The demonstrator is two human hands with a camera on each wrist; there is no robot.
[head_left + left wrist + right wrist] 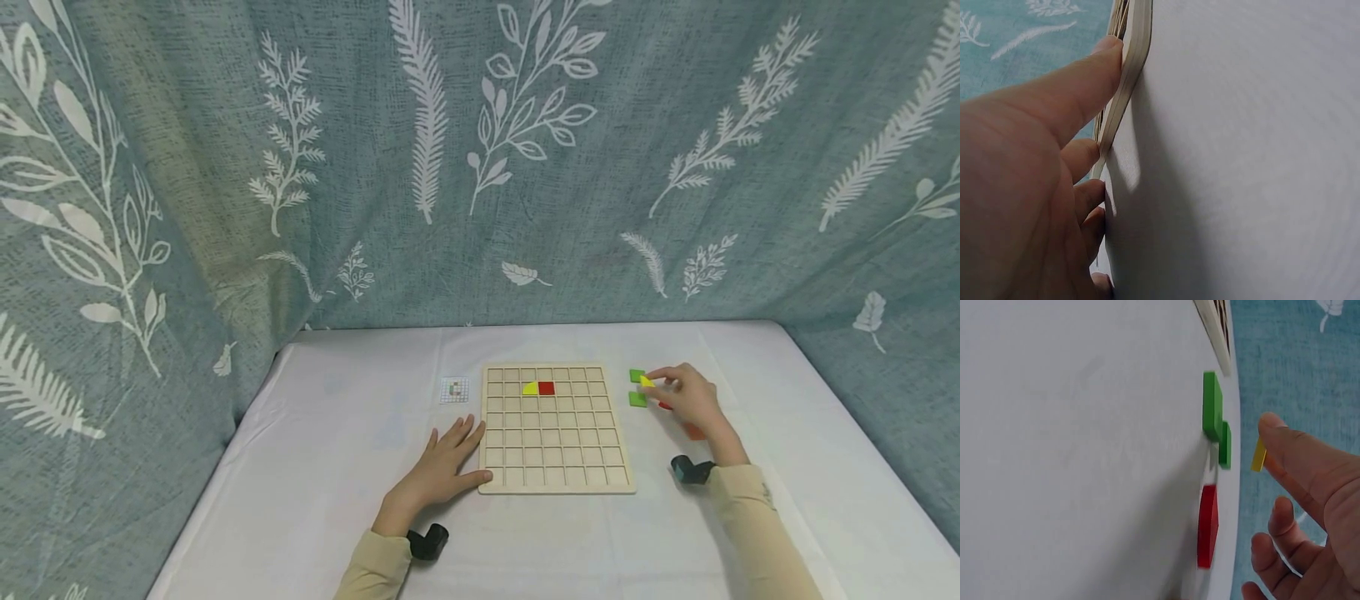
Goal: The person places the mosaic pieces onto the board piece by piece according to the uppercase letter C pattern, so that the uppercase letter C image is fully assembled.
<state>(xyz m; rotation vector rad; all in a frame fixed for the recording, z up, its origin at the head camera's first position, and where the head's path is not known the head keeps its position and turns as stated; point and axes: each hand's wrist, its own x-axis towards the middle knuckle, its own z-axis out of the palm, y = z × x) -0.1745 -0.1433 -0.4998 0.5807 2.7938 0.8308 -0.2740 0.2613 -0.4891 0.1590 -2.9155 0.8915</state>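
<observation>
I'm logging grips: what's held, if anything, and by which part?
The right hand pinches a yellow piece near one end; the left hand holds nothing, touching the edge of the board.

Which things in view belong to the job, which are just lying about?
Likely the job:
held yellow piece, in the right hand's grip
gridded board, left hand at its edge
placed yellow piece, placed red square
green pieces, loose red piece, orange piece
grid card, probably a pattern

Likely just surroundings:
patterned curtain
white tablecloth
</observation>
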